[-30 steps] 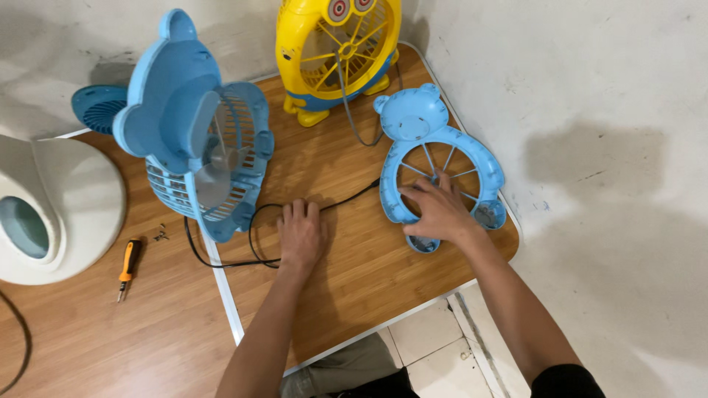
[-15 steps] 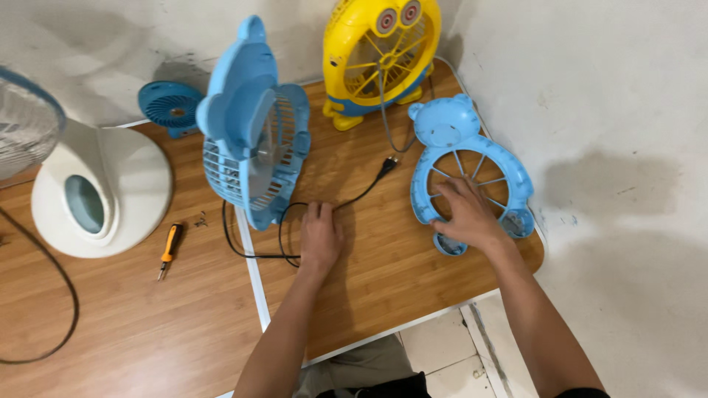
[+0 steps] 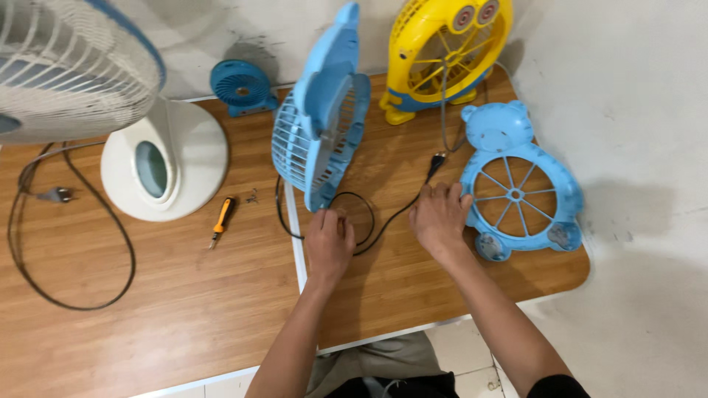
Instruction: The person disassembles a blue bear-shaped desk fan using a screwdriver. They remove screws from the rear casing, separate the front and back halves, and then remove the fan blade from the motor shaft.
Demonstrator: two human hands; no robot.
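right hand [image 3: 440, 216] has slid off the bear-shaped grille [image 3: 520, 184] to the black cord [image 3: 398, 214].
both hands apart, flat on the table; left hand [image 3: 329, 242] at six o'clock of the blue fan [image 3: 321, 133]; gathering cord, next needs a pinch.

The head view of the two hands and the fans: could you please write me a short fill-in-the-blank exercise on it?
1. The bear-shaped fan grille lying flat by the right hand is ____ in colour.
2. The small screwdriver has an ____ handle.
3. The left hand rests on a black ____.
4. The fan at the back is ____.

Missing words: blue; orange; cord; yellow
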